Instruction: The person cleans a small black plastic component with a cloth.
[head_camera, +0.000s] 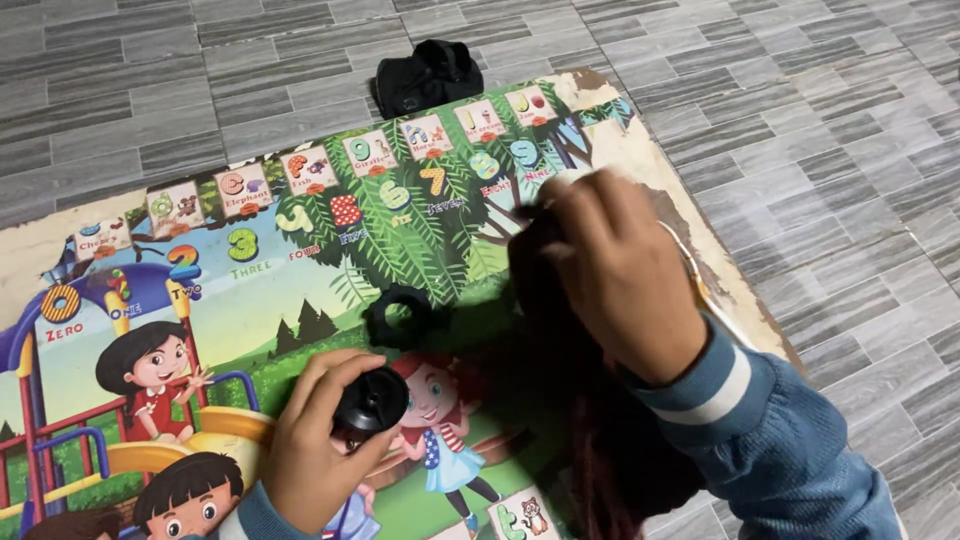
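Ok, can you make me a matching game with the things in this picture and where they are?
Things:
1. left hand
2. right hand
3. black ring
4. black bundle

Places:
A. on the grey floor, past the far edge of the picture board
B. lying free on the board between the two hands
C. holding a round black piece at the near edge
D. on a dark cloth-like thing at the board's right side

Pairs: 1-C, 2-D, 3-B, 4-A

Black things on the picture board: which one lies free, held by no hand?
The black ring at the board's middle; the round black piece sits in the left hand.
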